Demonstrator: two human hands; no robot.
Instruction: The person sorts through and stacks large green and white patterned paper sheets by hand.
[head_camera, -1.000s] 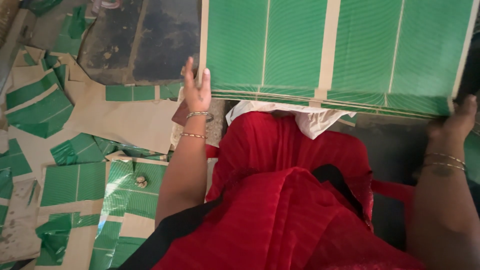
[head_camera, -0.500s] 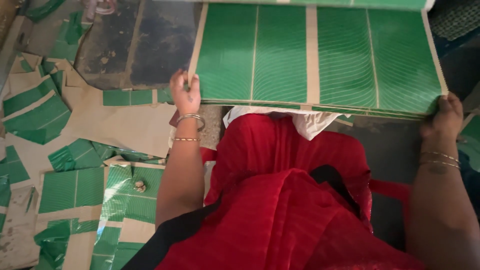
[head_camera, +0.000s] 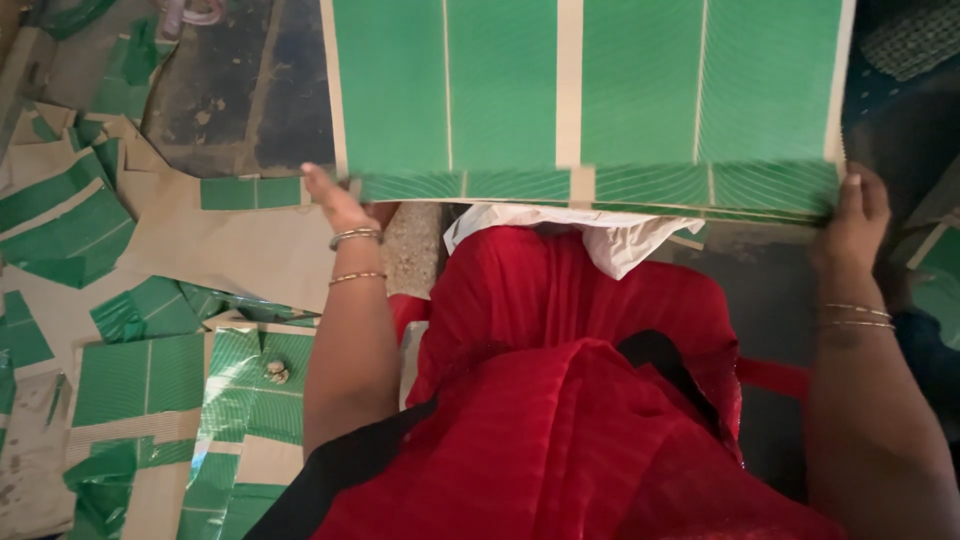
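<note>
1. The stack of green sheets (head_camera: 590, 100) has slid a little to the left since a moment ago, and the left hand (head_camera: 335, 200) now sits lower at its near left corner.
2. The left hand touches the bottom left edge of the stack. Its fingers go under the sheets, so I cannot tell if they are curled tight.
3. The right hand (head_camera: 850, 225) is closed on the bottom right corner of the stack, thumb on top.
4. The stack is held out in front of the person, above the lap in red cloth (head_camera: 560, 400).
5. A white crumpled cloth (head_camera: 600, 235) lies just under the near edge of the stack.
6. Thin bangles (head_camera: 355, 240) ring both wrists.
7. Green paper scraps (head_camera: 150, 370) and brown card pieces (head_camera: 230, 250) lie on the floor to the left.
</note>
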